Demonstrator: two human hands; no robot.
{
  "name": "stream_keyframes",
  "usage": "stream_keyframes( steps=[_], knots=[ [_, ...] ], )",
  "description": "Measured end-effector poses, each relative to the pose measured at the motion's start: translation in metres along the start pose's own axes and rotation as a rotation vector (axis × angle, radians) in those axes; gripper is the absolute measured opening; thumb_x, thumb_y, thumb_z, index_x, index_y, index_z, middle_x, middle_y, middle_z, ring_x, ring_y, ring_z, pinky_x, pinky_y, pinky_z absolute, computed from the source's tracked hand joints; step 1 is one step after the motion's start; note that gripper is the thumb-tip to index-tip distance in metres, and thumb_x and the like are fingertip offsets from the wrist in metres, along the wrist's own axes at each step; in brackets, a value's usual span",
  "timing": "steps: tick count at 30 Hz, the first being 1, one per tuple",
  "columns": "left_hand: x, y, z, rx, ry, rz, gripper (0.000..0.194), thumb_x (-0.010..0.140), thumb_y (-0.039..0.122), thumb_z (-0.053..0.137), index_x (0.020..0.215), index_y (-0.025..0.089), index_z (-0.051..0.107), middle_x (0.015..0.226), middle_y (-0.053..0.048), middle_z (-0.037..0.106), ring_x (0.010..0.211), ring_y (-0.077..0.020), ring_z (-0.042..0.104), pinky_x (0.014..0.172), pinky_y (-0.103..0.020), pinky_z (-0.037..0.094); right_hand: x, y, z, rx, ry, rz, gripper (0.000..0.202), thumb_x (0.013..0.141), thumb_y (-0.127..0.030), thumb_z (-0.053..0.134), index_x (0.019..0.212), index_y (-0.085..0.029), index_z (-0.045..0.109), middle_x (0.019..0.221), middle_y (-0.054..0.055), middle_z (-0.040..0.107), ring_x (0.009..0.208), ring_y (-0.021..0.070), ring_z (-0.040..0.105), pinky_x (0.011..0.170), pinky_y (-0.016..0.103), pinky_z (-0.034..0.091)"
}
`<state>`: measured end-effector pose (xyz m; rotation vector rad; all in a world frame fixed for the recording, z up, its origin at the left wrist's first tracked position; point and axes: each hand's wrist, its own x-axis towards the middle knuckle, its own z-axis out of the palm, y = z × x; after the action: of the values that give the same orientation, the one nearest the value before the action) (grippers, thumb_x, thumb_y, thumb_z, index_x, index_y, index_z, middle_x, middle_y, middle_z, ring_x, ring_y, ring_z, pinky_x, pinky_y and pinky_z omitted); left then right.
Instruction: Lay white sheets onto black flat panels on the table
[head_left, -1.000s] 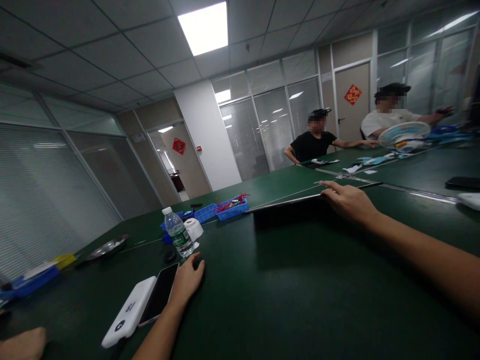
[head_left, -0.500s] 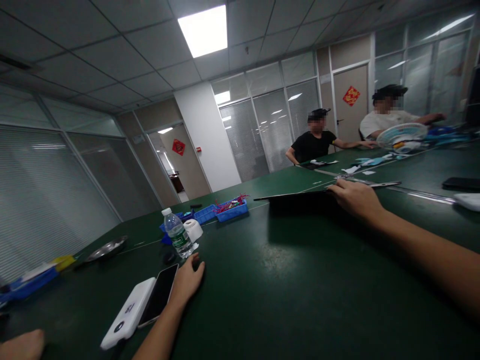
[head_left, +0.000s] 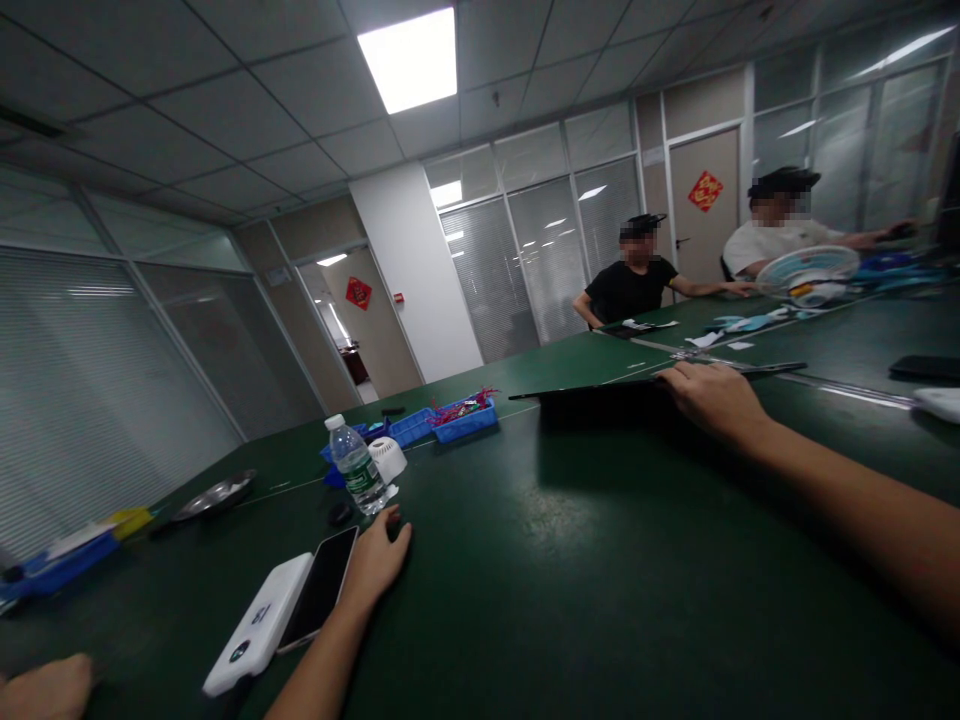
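My left hand [head_left: 379,558] lies on the green table, fingers stretched forward and thumb apart, holding nothing. Just beside it is a phone [head_left: 321,590] with a dark screen, and a white power-bank-like device [head_left: 259,625] lies along the phone's left side. In front of its fingertips stands a clear water bottle [head_left: 356,467] with a green label and white cap. My right hand [head_left: 709,398] is closed over the edge of a thin, dark flat panel [head_left: 592,400], seen nearly edge-on and raised above the table. Its fingers partly hide the panel, whose exact kind I cannot make out.
Blue baskets [head_left: 465,425], one with red wires, lie ahead. A white domed item [head_left: 388,458] and a metal dish [head_left: 217,497] are leftward. Another person's hand [head_left: 52,688] shows at lower left. Two people sit across the table, near a fan [head_left: 808,272].
The view has shifted very slightly. Both of my hands keep their places, and the panel stays in my right hand. The far-right person's arm reaches a little farther right.
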<state>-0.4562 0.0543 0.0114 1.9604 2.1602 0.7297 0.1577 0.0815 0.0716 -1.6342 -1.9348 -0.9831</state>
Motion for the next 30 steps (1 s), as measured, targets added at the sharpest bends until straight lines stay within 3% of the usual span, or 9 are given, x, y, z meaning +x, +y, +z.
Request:
stream_keyframes(
  steps=[7, 14, 30],
  knots=[
    [-0.002, 0.006, -0.003, 0.001, 0.003, -0.03, 0.051, 0.096, 0.038, 0.055, 0.142, 0.014, 0.057, 0.133, -0.014, 0.071, 0.125, -0.0289, 0.066, 0.106, -0.039, 0.049, 0.005, -0.003, -0.017, -0.069, -0.024, 0.023, 0.025, 0.097, -0.015, 0.042, 0.108, -0.011, 0.063, 0.103, 0.019, 0.07, 0.088, 0.0303, 0.063, 0.075, 0.038, 0.033],
    [-0.003, 0.008, -0.005, 0.016, -0.003, -0.043, 0.05, 0.096, 0.038, 0.058, 0.142, 0.017, 0.058, 0.134, -0.012, 0.071, 0.125, -0.0282, 0.066, 0.104, -0.037, 0.05, 0.009, -0.019, -0.043, -0.17, -0.094, 0.099, 0.022, 0.098, -0.012, 0.038, 0.103, -0.012, 0.059, 0.1, 0.016, 0.071, 0.089, 0.0285, 0.067, 0.075, 0.038, 0.034],
    [-0.003, 0.009, -0.004, 0.018, -0.025, -0.038, 0.052, 0.097, 0.039, 0.054, 0.143, 0.015, 0.056, 0.137, -0.013, 0.069, 0.126, -0.0288, 0.065, 0.106, -0.039, 0.049, 0.005, -0.015, -0.042, -0.16, -0.036, 0.05, 0.028, 0.102, -0.012, 0.034, 0.108, -0.012, 0.061, 0.103, 0.017, 0.072, 0.095, 0.0272, 0.062, 0.079, 0.037, 0.032]
  ],
)
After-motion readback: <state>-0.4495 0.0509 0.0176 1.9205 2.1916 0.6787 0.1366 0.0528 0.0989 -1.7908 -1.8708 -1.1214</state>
